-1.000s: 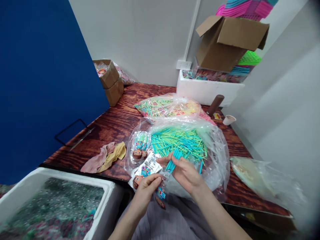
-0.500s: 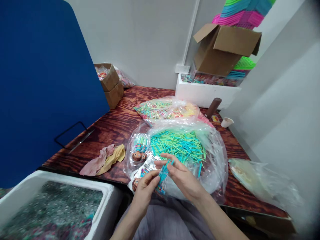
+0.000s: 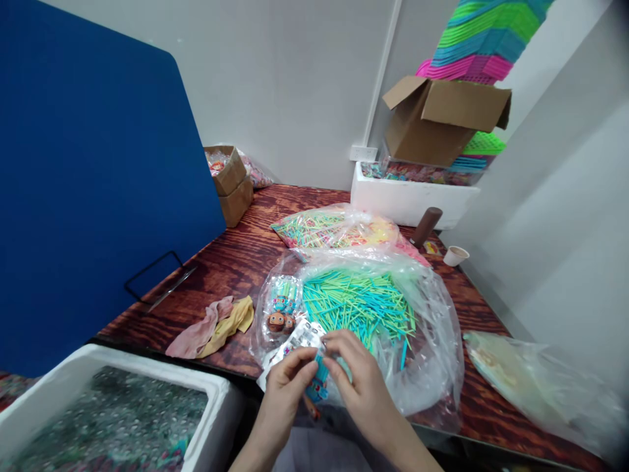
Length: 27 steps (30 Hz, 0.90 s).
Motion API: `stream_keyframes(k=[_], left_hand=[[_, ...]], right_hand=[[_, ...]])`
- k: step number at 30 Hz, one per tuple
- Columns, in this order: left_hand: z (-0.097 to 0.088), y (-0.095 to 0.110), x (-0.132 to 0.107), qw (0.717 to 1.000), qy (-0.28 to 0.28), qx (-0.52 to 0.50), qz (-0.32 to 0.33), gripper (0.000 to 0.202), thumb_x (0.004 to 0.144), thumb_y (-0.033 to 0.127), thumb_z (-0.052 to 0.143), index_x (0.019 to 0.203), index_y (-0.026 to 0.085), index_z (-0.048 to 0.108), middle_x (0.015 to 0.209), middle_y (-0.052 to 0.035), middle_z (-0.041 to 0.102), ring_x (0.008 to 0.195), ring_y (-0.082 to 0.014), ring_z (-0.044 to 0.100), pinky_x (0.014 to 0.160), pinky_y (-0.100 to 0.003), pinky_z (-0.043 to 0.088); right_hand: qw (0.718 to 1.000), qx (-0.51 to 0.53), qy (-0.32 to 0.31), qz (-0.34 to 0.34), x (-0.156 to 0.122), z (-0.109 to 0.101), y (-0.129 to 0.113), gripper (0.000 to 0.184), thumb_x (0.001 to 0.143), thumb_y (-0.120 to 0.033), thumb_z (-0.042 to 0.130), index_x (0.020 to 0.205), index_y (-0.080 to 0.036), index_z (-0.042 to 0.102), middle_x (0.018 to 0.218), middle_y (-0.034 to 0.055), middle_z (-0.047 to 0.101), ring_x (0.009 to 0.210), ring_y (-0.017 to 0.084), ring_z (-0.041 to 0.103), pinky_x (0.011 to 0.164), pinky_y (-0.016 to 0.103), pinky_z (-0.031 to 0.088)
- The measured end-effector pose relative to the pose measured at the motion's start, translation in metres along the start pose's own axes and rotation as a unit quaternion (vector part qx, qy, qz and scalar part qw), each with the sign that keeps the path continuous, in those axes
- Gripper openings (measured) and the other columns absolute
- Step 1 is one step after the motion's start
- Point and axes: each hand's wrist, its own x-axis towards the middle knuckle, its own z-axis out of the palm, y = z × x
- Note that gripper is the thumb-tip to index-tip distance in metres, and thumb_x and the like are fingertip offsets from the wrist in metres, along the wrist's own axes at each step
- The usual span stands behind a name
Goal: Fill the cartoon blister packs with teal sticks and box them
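Both hands meet at the near edge of the table over a small printed packet (image 3: 318, 375) with blue sticks in it. My left hand (image 3: 286, 387) pinches its upper left side between thumb and fingers. Fingertips of my right hand (image 3: 358, 375) are pinched together at the packet's top right. The packet's lower end is partly hidden. Just beyond lies a heap of green and blue thin sticks (image 3: 356, 301) on an open clear plastic bag (image 3: 437, 341). Left of the heap are clear packets (image 3: 284, 305) printed with a brown cartoon figure, and more printed packets (image 3: 301, 337) lie below them.
A white foam box (image 3: 216, 393) stands at the lower left, beside pink and yellow cloths (image 3: 216, 328). Behind the heap lies another bag of coloured sticks (image 3: 334, 226). A paper cup (image 3: 455, 255), a brown cylinder (image 3: 426, 226) and a clear bag (image 3: 535, 373) are on the right.
My right hand, its fingers spread before, has come down and closed at the packet's top. The blue sticks, which stuck out before, now sit lower in the packet. The view has shifted slightly.
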Motion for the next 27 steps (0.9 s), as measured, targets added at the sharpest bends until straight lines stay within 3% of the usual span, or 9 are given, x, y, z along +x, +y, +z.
stream_keyframes(k=[3,8,10,14,17,19,20,22,27], left_hand=[[-0.005,-0.001,-0.004,0.999,-0.023,0.013,-0.026,0.038,0.077,0.046,0.072,0.101,0.018,0.072,0.087,-0.0044,0.067,0.068,-0.0167,0.061,0.047,-0.022,0.049],[-0.012,0.014,-0.004,0.993,-0.096,0.058,0.024,0.034,0.079,0.040,0.071,0.105,0.019,0.072,0.094,-0.0049,0.070,0.091,-0.0211,0.063,0.082,-0.030,0.052],[-0.016,0.026,0.002,0.990,-0.111,0.085,0.033,0.030,0.079,0.040,0.071,0.098,0.017,0.073,0.090,-0.0043,0.070,0.090,-0.0204,0.063,0.082,-0.028,0.050],[-0.034,0.047,0.032,0.993,-0.036,0.111,0.037,0.031,0.076,0.044,0.072,0.091,0.017,0.070,0.081,-0.0018,0.068,0.075,-0.0161,0.060,0.068,-0.023,0.048],[-0.050,0.052,0.075,0.982,0.066,0.153,0.094,0.032,0.081,0.049,0.064,0.093,0.019,0.066,0.084,-0.0009,0.067,0.076,-0.0160,0.061,0.068,-0.023,0.049],[-0.056,0.046,0.109,0.945,0.124,0.262,0.152,0.032,0.088,0.049,0.051,0.091,0.019,0.063,0.082,-0.0013,0.065,0.075,-0.0170,0.060,0.070,-0.026,0.050],[-0.058,0.041,0.126,0.907,0.163,0.342,0.183,0.034,0.091,0.048,0.044,0.088,0.019,0.062,0.081,-0.0024,0.064,0.077,-0.0186,0.060,0.072,-0.029,0.051],[-0.059,0.026,0.153,0.879,0.195,0.387,0.198,0.030,0.090,0.041,0.044,0.086,0.018,0.063,0.092,-0.0079,0.065,0.094,-0.0248,0.060,0.088,-0.039,0.048],[-0.058,-0.009,0.181,0.831,0.225,0.460,0.218,0.035,0.089,0.031,0.046,0.117,0.015,0.062,0.129,-0.0175,0.058,0.123,-0.0334,0.048,0.108,-0.054,0.030]], right_hand=[[1.000,-0.002,-0.025,-0.003,0.002,0.002,0.000,0.011,0.093,-0.013,0.052,0.088,-0.022,0.057,0.099,0.0034,0.061,0.097,0.018,0.056,0.085,0.030,0.042],[0.998,0.047,-0.039,-0.013,0.004,0.009,-0.006,0.015,0.094,-0.014,0.052,0.090,-0.022,0.064,0.103,0.0040,0.062,0.101,0.018,0.057,0.089,0.031,0.043],[0.992,0.122,-0.038,0.012,0.005,0.010,-0.003,0.013,0.094,-0.018,0.052,0.098,-0.023,0.064,0.106,0.0043,0.064,0.102,0.019,0.059,0.088,0.031,0.045],[0.969,0.221,0.028,0.110,0.018,0.006,0.027,0.018,0.097,-0.031,0.049,0.110,-0.022,0.059,0.103,0.0056,0.068,0.093,0.020,0.065,0.077,0.031,0.050],[0.992,0.042,0.060,0.107,0.041,-0.004,0.064,0.018,0.097,-0.028,0.048,0.090,-0.020,0.063,0.089,0.0045,0.068,0.087,0.021,0.063,0.077,0.031,0.047],[0.984,-0.154,0.058,0.062,0.063,-0.009,0.086,0.021,0.097,-0.021,0.044,0.090,-0.018,0.063,0.091,0.0063,0.067,0.091,0.021,0.060,0.081,0.032,0.044],[0.963,-0.265,0.039,0.044,0.075,-0.010,0.096,0.021,0.097,-0.017,0.043,0.093,-0.017,0.064,0.095,0.0082,0.067,0.095,0.023,0.058,0.084,0.033,0.043],[0.876,-0.478,-0.056,0.017,0.098,-0.008,0.110,0.022,0.093,-0.010,0.044,0.097,-0.015,0.065,0.099,0.0116,0.066,0.095,0.026,0.055,0.082,0.036,0.042],[0.827,-0.551,-0.114,0.016,0.133,0.015,0.128,0.023,0.085,-0.004,0.048,0.097,-0.009,0.067,0.100,0.0177,0.063,0.098,0.030,0.051,0.084,0.042,0.038]])
